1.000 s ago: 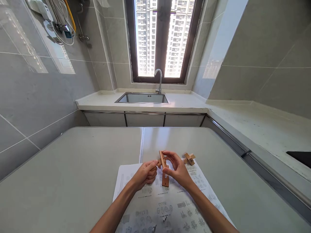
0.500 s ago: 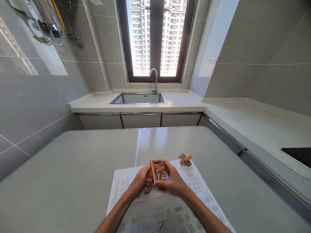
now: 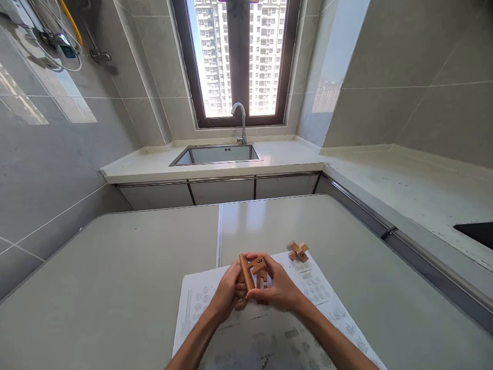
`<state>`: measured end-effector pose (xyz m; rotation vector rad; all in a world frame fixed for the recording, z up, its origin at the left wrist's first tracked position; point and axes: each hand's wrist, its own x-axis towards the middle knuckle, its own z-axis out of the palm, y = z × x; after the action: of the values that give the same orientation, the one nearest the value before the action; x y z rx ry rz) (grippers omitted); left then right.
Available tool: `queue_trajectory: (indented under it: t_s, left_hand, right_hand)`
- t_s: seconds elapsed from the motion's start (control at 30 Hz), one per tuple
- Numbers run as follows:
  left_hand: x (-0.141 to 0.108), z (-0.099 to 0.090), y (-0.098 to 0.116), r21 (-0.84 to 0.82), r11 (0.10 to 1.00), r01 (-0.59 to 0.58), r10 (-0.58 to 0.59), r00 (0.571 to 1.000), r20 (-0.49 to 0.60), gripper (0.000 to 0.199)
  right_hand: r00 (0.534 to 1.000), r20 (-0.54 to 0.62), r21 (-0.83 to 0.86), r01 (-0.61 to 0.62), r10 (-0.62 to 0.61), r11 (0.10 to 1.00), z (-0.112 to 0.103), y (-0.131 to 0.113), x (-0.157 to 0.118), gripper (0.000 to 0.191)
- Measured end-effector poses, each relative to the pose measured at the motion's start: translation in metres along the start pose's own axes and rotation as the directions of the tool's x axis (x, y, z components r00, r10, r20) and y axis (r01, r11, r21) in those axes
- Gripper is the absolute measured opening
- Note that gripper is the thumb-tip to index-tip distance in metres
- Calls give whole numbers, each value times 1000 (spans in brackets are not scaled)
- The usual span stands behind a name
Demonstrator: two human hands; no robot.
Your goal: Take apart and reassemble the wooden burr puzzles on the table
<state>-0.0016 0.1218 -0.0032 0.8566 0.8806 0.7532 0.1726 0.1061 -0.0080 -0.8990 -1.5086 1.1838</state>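
Observation:
Several notched brown wooden pieces (image 3: pixel 248 272) are held between my two hands, above a printed paper sheet. My left hand (image 3: pixel 230 289) is closed round the long upright piece from the left. From the right, my right hand (image 3: pixel 278 285) grips the pieces with thumb below and fingers above. Dark marks show on the wood. How the pieces lock together is partly hidden by my fingers. A small assembled wooden cross-shaped puzzle (image 3: pixel 299 251) rests at the upper right edge of the paper (image 3: pixel 200 294).
The paper lies on a pale table (image 3: pixel 115 277) with a seam down its middle. Beyond stands a white counter (image 3: pixel 285 154) with a sink (image 3: pixel 219 153) and faucet (image 3: pixel 242 123). Another counter (image 3: pixel 416 180) runs along the right.
The view has tilted and shifted slightly. Both hands still hold the wooden pieces, which appear slightly more tilted and a little farther right in the picture.

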Motion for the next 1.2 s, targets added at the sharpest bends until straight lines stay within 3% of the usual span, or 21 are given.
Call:
queue_trajectory:
  t_s: [0.37, 0.5, 0.67, 0.83, 1.0, 1.2]
  left_hand:
    - [1, 0, 0, -45, 999, -6, 7, 999, 38, 43]
    - [-1, -1, 1, -48, 999, -4, 10, 992, 127, 38]
    - [-1, -3, 2, -72, 997, -24, 39, 978, 205, 32]
    - [-1, -4, 4, -184, 975, -124, 144, 984, 103, 34]
    - [-2, -2, 7, -170, 960, -221, 226, 974, 6, 35]
    - [-4, -1, 7, -71, 969, -238, 240, 971, 16, 35]
  right_hand:
    - [998, -30, -18, -48, 48, 999, 1, -1, -2, 74]
    - [996, -24, 51, -82, 83, 995, 1, 3, -3, 74]
    - [999, 10, 141, -38, 37, 989, 0, 13, 0, 78]
    - [1000, 3, -139, -14, 14, 990, -6, 13, -2, 100]
    - [999, 48, -435, 0, 23, 900, -14, 10, -21, 111]
    - [996, 83, -535, 69, -28, 842, -21, 10, -36, 92]
